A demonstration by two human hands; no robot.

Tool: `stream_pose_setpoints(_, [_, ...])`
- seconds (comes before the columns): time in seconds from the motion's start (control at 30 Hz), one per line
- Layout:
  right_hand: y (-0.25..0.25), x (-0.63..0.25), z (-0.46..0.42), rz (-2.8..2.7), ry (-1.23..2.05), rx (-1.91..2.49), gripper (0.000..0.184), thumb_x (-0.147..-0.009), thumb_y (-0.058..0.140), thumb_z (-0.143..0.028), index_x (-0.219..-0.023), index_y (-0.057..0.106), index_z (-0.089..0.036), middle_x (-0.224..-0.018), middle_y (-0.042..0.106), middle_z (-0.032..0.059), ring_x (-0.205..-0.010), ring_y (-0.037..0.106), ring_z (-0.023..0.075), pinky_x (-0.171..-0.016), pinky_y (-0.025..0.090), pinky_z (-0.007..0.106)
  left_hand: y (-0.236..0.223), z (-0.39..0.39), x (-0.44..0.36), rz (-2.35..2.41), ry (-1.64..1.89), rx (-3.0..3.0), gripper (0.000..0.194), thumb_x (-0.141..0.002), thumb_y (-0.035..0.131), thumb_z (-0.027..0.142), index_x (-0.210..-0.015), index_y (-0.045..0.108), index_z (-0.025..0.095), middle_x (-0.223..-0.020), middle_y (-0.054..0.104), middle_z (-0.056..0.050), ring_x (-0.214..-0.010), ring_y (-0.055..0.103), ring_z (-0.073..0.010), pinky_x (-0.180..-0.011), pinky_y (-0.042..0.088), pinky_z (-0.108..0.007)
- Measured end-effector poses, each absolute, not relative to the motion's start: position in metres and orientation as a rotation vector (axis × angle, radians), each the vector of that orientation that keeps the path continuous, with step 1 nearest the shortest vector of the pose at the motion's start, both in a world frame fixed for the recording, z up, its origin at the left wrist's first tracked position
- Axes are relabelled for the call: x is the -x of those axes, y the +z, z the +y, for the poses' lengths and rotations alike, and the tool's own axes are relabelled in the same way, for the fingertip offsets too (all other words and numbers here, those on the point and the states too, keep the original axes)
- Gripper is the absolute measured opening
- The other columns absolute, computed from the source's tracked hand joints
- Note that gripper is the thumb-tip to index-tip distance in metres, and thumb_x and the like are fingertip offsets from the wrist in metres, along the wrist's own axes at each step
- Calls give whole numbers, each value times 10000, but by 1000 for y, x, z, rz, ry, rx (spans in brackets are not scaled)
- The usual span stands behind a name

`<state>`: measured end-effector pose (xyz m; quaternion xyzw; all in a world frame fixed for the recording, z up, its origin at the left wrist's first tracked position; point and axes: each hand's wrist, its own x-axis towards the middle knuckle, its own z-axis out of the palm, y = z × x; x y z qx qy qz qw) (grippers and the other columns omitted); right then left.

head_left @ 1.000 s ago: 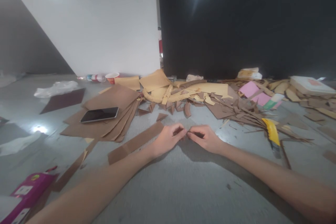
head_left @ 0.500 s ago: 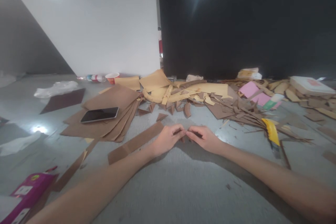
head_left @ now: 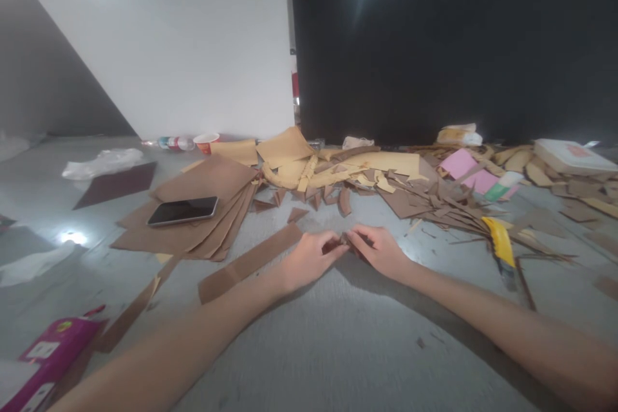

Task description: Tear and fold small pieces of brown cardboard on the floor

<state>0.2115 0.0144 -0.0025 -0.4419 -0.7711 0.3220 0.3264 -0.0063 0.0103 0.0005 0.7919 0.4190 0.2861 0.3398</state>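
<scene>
Both my hands meet at the middle of the grey floor, fingertips touching. My left hand and my right hand pinch a small brown cardboard piece between them; most of it is hidden by the fingers. A long brown cardboard strip lies just left of my left hand. A yellow utility knife lies to the right of my right hand, apart from it.
A stack of brown cardboard sheets with a phone on top lies at the left. Cardboard scraps, pink paper and a white box crowd the back. A magenta box sits near left.
My hands have drawn slightly closer together around the small piece, fingers overlapping more. Nothing else has moved.
</scene>
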Motion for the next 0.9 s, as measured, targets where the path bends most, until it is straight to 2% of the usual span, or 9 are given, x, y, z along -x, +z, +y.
stream_pose_setpoints(0.27, [1, -212, 13, -2005, 936, 1127, 469, -1073, 462, -515, -739, 577, -206, -627, 572, -15, -579, 514, 134, -574, 376, 265, 6, 11, 6, 1103, 724, -2034, 398, -1080, 460, 400, -790, 634, 190, -751, 691, 1, -706, 624, -147, -681, 428, -261])
stream_pose_setpoints(0.43, [-1, -213, 14, -1999, 981, 1134, 439, -1050, 503, -501, -739, 592, -203, -626, 591, -9, -560, 507, 129, -539, 365, 251, 4, 10, 6, 1070, 773, -1965, 253, -1084, 469, 386, -1039, 646, 211, -831, 711, 7, -772, 649, -153, -706, 453, -255])
stream_pose_setpoints(0.5, [-2, -213, 14, -2000, 983, 1136, 435, -1046, 506, -496, -735, 591, -203, -632, 595, -6, -557, 503, 129, -534, 362, 251, 2, 10, 7, 1060, 765, -1975, 251, -1091, 455, 393, -1104, 637, 221, -839, 704, 8, -783, 648, -155, -707, 458, -255])
stream_pose_setpoints(0.9, [-1, -213, 15, -2038, 975, 1108, 426, -1048, 498, -469, -730, 592, -203, -663, 628, 7, -585, 516, 136, -558, 363, 265, 1, 11, 8, 1055, 742, -2046, 347, -1099, 426, 387, -1007, 716, 219, -812, 694, 2, -746, 630, -149, -721, 449, -269])
